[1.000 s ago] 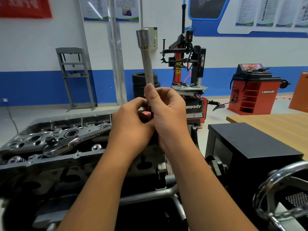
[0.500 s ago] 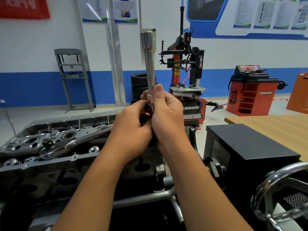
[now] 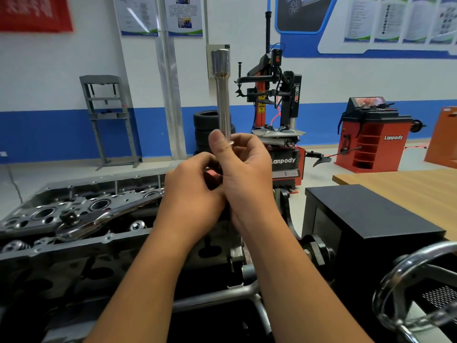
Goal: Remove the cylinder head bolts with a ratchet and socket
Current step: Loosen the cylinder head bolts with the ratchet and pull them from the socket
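left of both hands, the ratchet [image 3: 99, 216] lies across the cylinder head [image 3: 74, 209]. just right of it the left hand [image 3: 190, 194] curls its fingers round the lower end of the long socket [image 3: 222, 95], touching the right hand [image 3: 247, 174], whose thumb and fingers pinch the shaft. above that grip the socket stands upright, wide end up
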Demonstrator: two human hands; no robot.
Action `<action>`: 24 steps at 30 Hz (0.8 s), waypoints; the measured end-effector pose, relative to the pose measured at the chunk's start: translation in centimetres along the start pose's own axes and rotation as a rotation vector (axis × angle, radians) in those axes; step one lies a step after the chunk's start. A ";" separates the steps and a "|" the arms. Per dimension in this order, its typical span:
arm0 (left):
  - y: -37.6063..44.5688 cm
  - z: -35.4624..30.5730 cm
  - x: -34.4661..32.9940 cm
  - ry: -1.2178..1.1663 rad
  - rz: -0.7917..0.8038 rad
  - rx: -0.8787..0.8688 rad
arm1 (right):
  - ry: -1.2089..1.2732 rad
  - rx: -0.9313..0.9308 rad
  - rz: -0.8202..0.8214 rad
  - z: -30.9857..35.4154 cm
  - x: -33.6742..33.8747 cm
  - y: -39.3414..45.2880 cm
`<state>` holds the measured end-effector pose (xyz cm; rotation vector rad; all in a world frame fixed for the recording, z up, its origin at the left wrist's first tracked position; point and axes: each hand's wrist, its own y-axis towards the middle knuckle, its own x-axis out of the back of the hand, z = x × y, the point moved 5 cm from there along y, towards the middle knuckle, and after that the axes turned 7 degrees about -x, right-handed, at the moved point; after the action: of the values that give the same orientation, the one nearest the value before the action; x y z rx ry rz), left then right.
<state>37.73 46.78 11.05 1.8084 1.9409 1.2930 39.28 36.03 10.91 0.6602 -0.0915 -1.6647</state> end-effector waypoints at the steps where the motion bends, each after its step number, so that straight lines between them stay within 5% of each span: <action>1: 0.0 0.0 0.0 0.016 -0.007 -0.003 | -0.012 0.008 -0.007 0.0 0.0 0.0; 6: 0.1 -0.1 0.1 -0.106 0.077 -0.021 | -0.011 0.008 -0.040 0.1 -0.2 0.0; 24: 0.0 0.2 0.4 -0.156 0.012 0.024 | -0.037 0.031 -0.002 -0.2 -0.1 0.1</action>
<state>37.81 47.27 11.11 1.8743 1.8730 1.1009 39.47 36.18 10.88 0.6532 -0.1437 -1.6811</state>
